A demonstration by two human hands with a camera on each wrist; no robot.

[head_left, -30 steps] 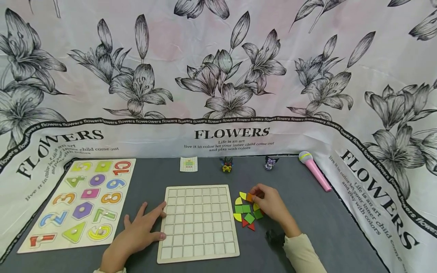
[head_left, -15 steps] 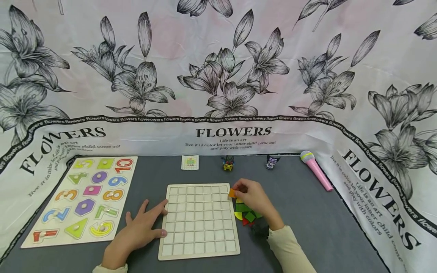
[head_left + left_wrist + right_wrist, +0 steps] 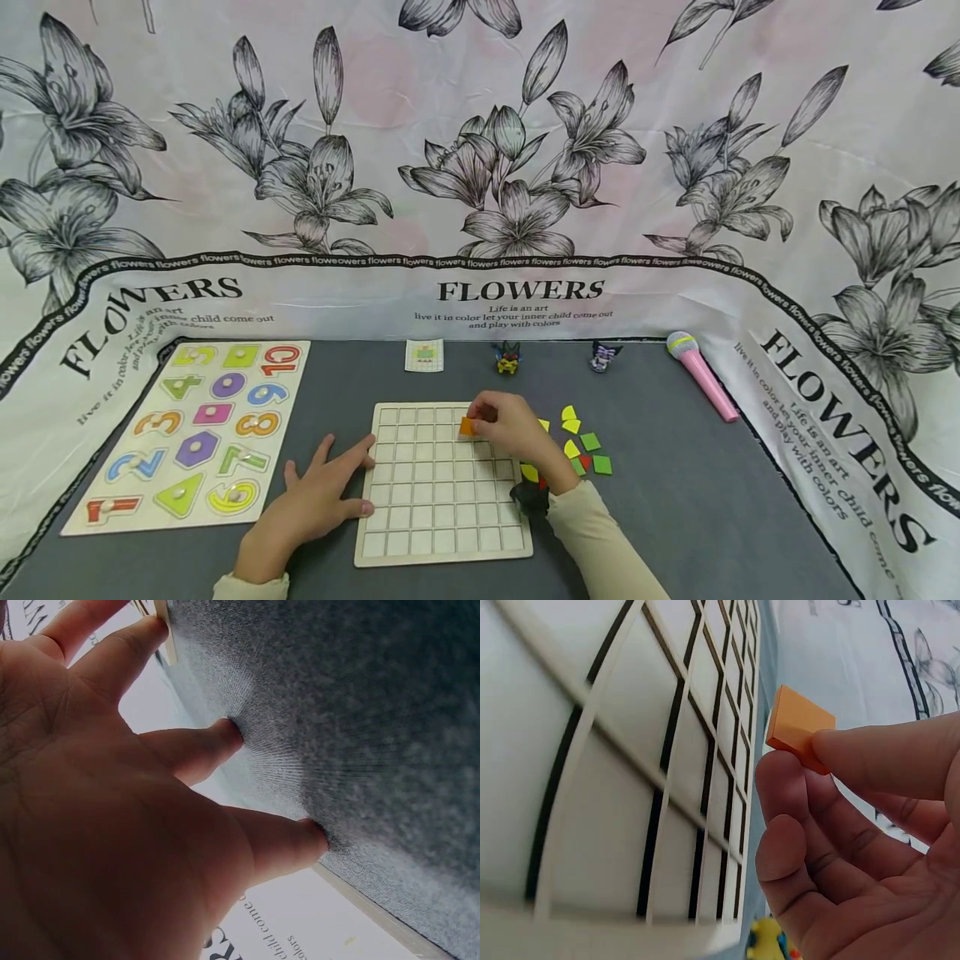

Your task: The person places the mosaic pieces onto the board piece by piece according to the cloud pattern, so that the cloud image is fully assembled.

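1 orange sq. (image 3: 800, 726) nr bd. edge (image 3: 420, 406)

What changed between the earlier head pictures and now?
The right hand carried the orange square leftward from among the loose pieces to over the board's far part, uncovering more pieces; its fingers have not let go. The left hand stayed at the board's left edge.

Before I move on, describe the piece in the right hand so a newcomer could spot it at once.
On the gray table, find the pale gridded board. Over its far side, the right hand pinches a small flat tile. That tile is orange, while the loose pieces to the board's right are yellow, green and red.
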